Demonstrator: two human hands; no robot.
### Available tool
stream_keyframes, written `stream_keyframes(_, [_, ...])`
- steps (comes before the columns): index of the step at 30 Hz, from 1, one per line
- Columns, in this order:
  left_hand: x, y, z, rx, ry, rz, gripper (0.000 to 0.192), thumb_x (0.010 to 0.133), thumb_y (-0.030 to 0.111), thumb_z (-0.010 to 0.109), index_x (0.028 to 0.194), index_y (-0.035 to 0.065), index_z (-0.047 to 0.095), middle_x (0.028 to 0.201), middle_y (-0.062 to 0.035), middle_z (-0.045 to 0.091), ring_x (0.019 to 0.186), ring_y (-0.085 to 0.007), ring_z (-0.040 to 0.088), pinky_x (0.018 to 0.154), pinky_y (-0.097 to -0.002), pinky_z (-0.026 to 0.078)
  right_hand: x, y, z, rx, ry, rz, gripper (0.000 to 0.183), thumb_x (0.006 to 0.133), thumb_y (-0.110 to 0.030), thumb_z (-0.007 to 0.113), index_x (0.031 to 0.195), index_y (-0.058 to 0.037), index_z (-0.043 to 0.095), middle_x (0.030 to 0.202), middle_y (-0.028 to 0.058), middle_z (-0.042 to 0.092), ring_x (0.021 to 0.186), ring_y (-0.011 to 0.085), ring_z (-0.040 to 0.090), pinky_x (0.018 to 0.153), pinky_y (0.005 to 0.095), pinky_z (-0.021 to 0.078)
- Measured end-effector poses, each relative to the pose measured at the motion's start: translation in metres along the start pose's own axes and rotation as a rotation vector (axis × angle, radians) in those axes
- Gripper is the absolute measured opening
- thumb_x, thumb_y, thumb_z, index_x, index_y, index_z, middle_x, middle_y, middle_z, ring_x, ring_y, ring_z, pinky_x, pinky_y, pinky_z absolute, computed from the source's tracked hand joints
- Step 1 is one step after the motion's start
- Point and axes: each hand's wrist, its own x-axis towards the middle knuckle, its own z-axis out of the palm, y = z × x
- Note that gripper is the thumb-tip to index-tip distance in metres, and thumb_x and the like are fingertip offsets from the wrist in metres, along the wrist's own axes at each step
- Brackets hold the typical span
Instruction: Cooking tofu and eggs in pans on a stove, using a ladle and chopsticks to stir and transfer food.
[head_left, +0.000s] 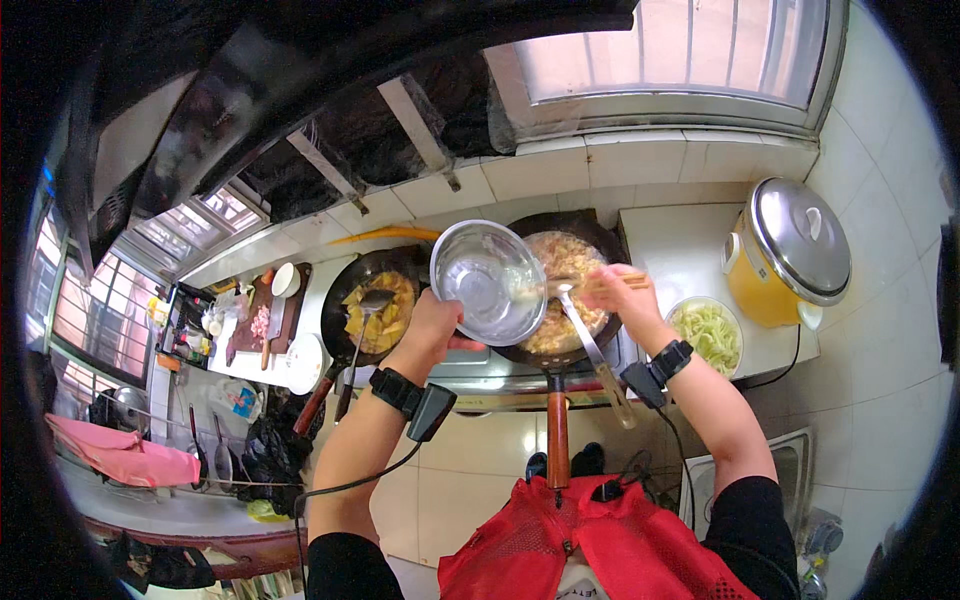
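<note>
My left hand (439, 324) grips the rim of a shiny metal bowl (486, 283), which is tilted beside and partly over the right-hand wok (559, 220). Wooden chopsticks (636, 280) are in my right hand (616, 291), their tips blurred near the bowl's right rim. Inside that wok lies a pale, crumbly yellowish food (574, 255) in liquid, partly hidden by the bowl and hand. A metal turner (589, 334) rests in it, its handle leaning out over the front edge. The wok's wooden handle (557, 431) points towards my body.
Left of the bowl, another wok (331, 311) holds yellow chunks (375, 324) and a ladle (377, 300). Shredded green vegetable (705, 336) fills a bowl by a yellow electric cooker (780, 255). Further left are a cutting board (298, 300), a cleaver (274, 319), diced meat (260, 321) and a white plate (304, 365).
</note>
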Motion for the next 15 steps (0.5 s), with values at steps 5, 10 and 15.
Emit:
stream_keyframes(5, [0.002, 0.000, 0.000, 0.016, 0.019, -0.008, 0.038, 0.072, -0.005, 0.043, 0.109, -0.0114, 0.045, 0.095, -0.0207, 0.055, 0.071, -0.0357, 0.064, 0.046, -0.0449, 0.060, 0.011, -0.010, -0.005, 0.012, 0.022, -0.061, 0.022, 0.093, -0.017, 0.055, 0.096, 0.0035, 0.061, 0.089, 0.0160, 0.066, 0.078, 0.0263, 0.069, 0.067, 0.0303, 0.0583])
stream_keyframes(10, [0.009, 0.002, -0.012, -0.005, 0.052, -0.124, 0.033, 0.071, -0.002, 0.047, 0.102, -0.0135, 0.049, 0.081, -0.0183, 0.060, 0.058, -0.0335, 0.063, 0.044, -0.0435, 0.058, 0.040, -0.032, -0.001, 0.123, -0.101, -0.014, 0.024, 0.093, -0.019, 0.056, 0.095, 0.0039, 0.061, 0.089, 0.0156, 0.065, 0.073, 0.0243, 0.068, 0.065, 0.0307, 0.0584])
stream_keyframes(15, [0.006, 0.004, -0.020, 0.135, 0.042, -0.143, 0.030, 0.072, 0.000, 0.046, 0.101, -0.0072, 0.052, 0.084, -0.0175, 0.061, 0.061, -0.0314, 0.064, 0.044, -0.0451, 0.057, 0.084, -0.044, 0.000, 0.149, -0.199, -0.036, 0.024, 0.092, -0.018, 0.057, 0.093, 0.0046, 0.063, 0.087, 0.0149, 0.065, 0.073, 0.0250, 0.068, 0.064, 0.0329, 0.0592])
